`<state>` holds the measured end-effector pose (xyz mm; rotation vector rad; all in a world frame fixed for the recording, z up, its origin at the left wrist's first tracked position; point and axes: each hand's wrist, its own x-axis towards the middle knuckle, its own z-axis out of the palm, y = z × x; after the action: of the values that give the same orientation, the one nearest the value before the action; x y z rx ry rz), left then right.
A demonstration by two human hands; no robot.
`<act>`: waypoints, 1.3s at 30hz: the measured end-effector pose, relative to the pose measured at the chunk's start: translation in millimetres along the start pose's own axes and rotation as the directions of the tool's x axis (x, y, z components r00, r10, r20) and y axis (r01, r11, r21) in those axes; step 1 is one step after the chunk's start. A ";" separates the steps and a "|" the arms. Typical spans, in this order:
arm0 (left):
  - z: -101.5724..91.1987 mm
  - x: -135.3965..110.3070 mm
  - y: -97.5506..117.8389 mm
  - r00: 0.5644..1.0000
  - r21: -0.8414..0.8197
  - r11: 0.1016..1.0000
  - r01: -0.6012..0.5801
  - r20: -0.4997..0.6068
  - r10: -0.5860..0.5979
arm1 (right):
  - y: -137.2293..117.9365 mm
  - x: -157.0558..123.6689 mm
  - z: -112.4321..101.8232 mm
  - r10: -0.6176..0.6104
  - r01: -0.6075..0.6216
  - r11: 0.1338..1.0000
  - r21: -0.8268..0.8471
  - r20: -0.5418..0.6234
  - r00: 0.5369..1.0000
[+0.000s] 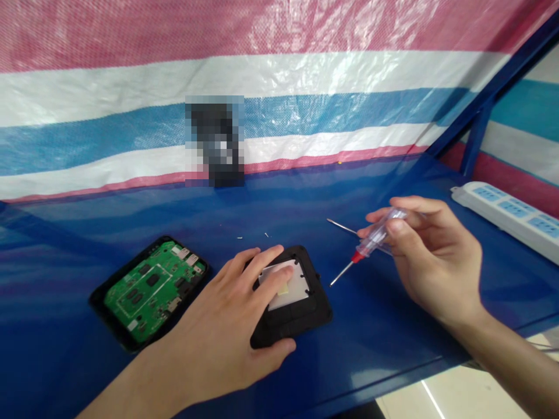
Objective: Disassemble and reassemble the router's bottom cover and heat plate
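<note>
Left hand: the left hand (240, 314) lies spread over the black cover (321, 308), fingers apart and not closed round it; one fingertip touches the pale plate (300, 285), and the thumb is at the cover's near edge.
Right hand: the right hand (437, 267) is closed on the clear handle of a screwdriver (379, 233), thumb against it.
Screwdriver: tilted, with a red collar (358, 256) below the handle; the tip points down and to the left, just beside the cover — whether it touches the worktop (371, 349) cannot be told.
Cover: on the blue worktop, between the board and the screwdriver; the plate sits inside its rim, with a small yellow pad (283, 289) partly under a finger.
Board: a green board (151, 285) sits in a black shell (101, 302) to the left of the cover, sockets along its right side.
Second shaft: a thin metal shaft (343, 226) shows beyond the right hand — the rest is mostly hidden.
Screws: two small screws (266, 234) lie beyond the cover, apart from each other.
Right edge: a white power strip (510, 212).
Back: a striped sheet (305, 110), with a blurred dark object (220, 148) before it.
</note>
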<state>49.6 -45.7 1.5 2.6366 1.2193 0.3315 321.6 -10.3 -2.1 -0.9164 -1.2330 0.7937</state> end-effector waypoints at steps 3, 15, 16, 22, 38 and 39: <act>-0.7 -0.7 0.4 1.000 -0.011 1.000 -0.011 0.001 0.011 | -0.6 -0.3 7.6 0.049 -0.050 0.998 0.046 0.026 0.998; 0.4 -1.9 4.2 0.999 -0.036 0.999 -0.031 0.008 0.032 | -0.2 -2.0 21.1 0.090 -0.094 0.994 0.059 0.072 0.993; 0.5 -2.3 4.4 0.999 -0.033 0.999 -0.036 0.010 0.036 | -0.4 -2.3 21.9 0.088 -0.092 0.994 0.056 0.071 0.994; -0.3 -2.9 4.7 0.998 -0.012 0.999 -0.046 0.031 0.046 | 1.4 -2.4 24.4 0.060 -0.065 0.996 0.060 0.091 0.994; 0.9 -1.3 3.5 0.995 0.094 0.991 -0.091 0.042 0.088 | -0.1 -3.4 25.6 0.023 -0.021 0.999 -0.033 0.073 0.997; 1.0 -1.4 3.8 0.995 0.102 0.990 -0.096 0.038 0.093 | -0.8 -3.5 25.8 0.018 -0.015 0.999 -0.035 0.071 0.997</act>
<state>51.8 -49.3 1.4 2.7828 1.1335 0.2454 295.7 -10.0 -0.7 -0.9343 -1.3064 0.8263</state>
